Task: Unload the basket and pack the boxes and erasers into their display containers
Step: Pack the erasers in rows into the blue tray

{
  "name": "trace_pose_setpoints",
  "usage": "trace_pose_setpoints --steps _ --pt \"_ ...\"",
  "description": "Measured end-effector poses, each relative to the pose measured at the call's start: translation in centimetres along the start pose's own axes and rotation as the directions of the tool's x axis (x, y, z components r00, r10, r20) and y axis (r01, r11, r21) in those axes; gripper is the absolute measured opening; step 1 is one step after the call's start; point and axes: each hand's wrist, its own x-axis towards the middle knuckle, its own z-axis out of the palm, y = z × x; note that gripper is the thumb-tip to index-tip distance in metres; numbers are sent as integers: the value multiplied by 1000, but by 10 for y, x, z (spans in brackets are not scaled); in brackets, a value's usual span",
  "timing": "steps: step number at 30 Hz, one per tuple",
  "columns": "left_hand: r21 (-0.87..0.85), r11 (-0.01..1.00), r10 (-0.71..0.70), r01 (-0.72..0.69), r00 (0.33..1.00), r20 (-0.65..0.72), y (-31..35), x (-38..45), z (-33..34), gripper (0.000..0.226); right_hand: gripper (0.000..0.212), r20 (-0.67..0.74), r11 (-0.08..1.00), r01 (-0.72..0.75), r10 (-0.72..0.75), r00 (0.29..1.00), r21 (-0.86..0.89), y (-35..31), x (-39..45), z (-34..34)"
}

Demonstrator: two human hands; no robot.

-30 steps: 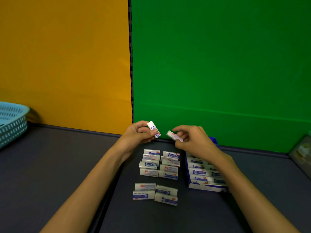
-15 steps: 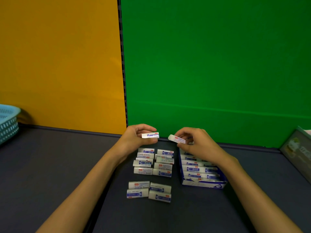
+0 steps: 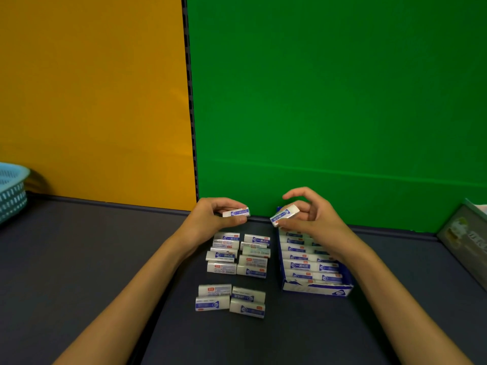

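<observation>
On the dark tabletop (image 3: 79, 259), our half-filled blue display box (image 3: 316, 288) sits right of loose wrapped erasers (image 3: 238, 255). Above its far end our right hand (image 3: 313, 219) pinches one eraser (image 3: 285, 215); our left hand (image 3: 210, 217) pinches another eraser (image 3: 236, 212), thumb and fingers clamped on the long sides. We judge them light, firm and slick-sleeved, best held across the sleeve.

In front of me the dark grey desk (image 3: 79, 259) runs back to the orange and green wall panels. On it I see a near cluster of four erasers (image 3: 230, 300), a larger cluster of erasers (image 3: 239, 254) just behind it, and beside that, to the right, a blue-and-white display box (image 3: 316, 287) filled with erasers. A light blue basket (image 3: 11, 191) sits at the far left edge, and a greenish carton (image 3: 466, 233) at the far right.
</observation>
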Motion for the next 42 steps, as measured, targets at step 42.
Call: trace_pose_setpoints --steps 42 --pt "149 984 82 -95 993 90 2 -7 18 28 40 -128 980 -136 155 980 145 12 -4 -20"
